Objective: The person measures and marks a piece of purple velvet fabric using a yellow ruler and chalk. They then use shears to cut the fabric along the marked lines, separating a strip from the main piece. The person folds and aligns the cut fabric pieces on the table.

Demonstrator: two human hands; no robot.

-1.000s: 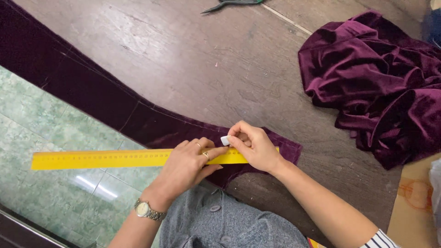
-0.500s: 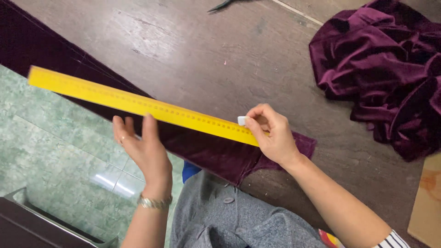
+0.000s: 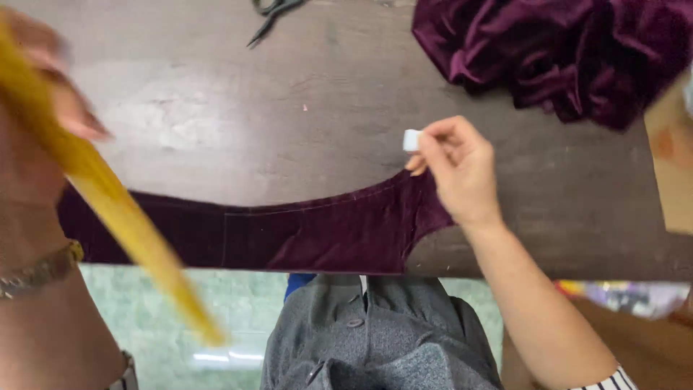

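Tailor's chalk (image 3: 411, 140), small and white, pinched in right hand (image 3: 458, 173) fingertips at three o'clock, above cut velvet piece (image 3: 339, 232) on table (image 3: 216, 123). Yellow ruler (image 3: 108, 202), blurred, gripped by left hand (image 3: 43, 94) at nine o'clock. Scissors (image 3: 271, 16) at twelve; bunched velvet (image 3: 563, 50) at one.

Bare table (image 3: 216, 123) centre (scissors (image 3: 271, 14), velvet heap (image 3: 563, 54) beyond)

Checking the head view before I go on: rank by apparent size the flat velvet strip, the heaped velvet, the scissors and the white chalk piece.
1. flat velvet strip and heaped velvet: look alike in area, and the heap is cut off by the frame, so unranked.
2. scissors: partly out of frame, clearly smaller.
3. white chalk piece, pinched by the right hand: smallest.
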